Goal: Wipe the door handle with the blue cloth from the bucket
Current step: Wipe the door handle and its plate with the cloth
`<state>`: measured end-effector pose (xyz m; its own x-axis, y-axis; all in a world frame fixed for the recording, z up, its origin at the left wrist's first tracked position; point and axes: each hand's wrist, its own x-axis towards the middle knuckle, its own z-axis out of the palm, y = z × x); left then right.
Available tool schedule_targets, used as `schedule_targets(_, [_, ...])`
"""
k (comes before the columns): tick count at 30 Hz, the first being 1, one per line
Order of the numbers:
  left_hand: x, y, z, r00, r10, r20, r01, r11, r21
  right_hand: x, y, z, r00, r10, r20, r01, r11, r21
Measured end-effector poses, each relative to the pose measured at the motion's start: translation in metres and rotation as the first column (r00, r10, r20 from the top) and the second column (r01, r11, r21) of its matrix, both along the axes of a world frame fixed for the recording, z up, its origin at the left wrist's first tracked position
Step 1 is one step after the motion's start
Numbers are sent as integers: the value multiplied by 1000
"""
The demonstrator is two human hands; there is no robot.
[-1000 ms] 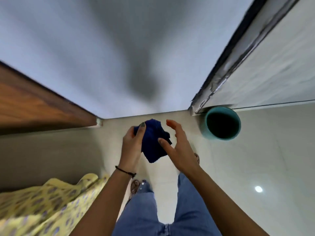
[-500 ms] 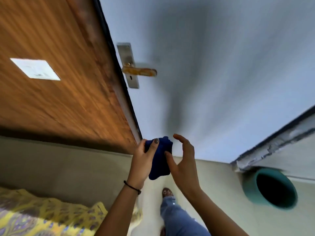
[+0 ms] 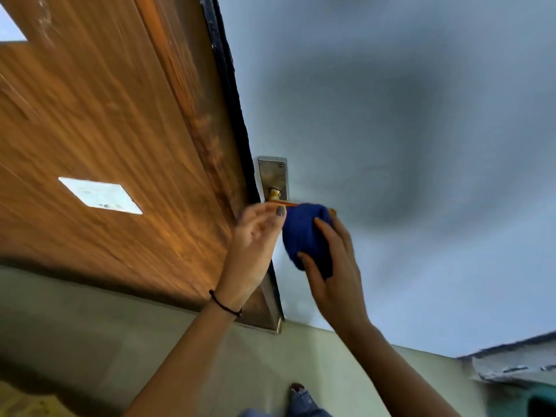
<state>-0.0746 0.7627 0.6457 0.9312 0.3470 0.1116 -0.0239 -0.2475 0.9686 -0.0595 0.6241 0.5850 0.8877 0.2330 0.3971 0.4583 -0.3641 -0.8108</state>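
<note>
Grey door (image 3: 391, 130): right hand (image 3: 334, 275) presses bunched blue cloth (image 3: 307, 233) onto brass handle (image 3: 275, 196).

A bunched dark-blue cloth (image 3: 307, 233) is pressing against the brass lever of a door handle (image 3: 276, 196), covering most of the lever so that only its neck and a sliver at each end are showing. The lever is projecting from a steel backplate mounted upright on a pale grey door, close to its dark edge. The teal bucket (image 3: 541, 400) is sitting on the floor at lower right, mostly cropped.
</note>
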Motion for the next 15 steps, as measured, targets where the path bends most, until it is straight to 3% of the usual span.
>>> schedule_targets(1, [10, 14, -3, 988, 57, 145, -89, 971, 223, 10, 4, 8, 999, -31, 35, 31, 999, -11])
schedule_targets(3, [30, 41, -15, 914, 78, 399, -302, 785, 540, 29, 14, 21, 990, -85, 115, 92, 994, -59])
schedule_targets(6, [58, 71, -35, 833, -10, 553, -500, 412, 761, 53, 38, 23, 949, -120, 290, 226, 902, -368])
schedule_targets(7, [64, 78, -38, 807, -32, 589, -542, 355, 762, 57, 47, 21, 937, -107, 333, 267, 834, -483])
schedule_targets(11, [83, 106, -37, 726, -40, 687, -630, 365, 686, 60, 82, 11, 903, -138, 407, 402, 608, -685])
schedule_targets(15, [91, 124, -37, 703, -158, 693, -618, 348, 705, 64, 80, 12, 855, -262, 448, 516, 521, -680])
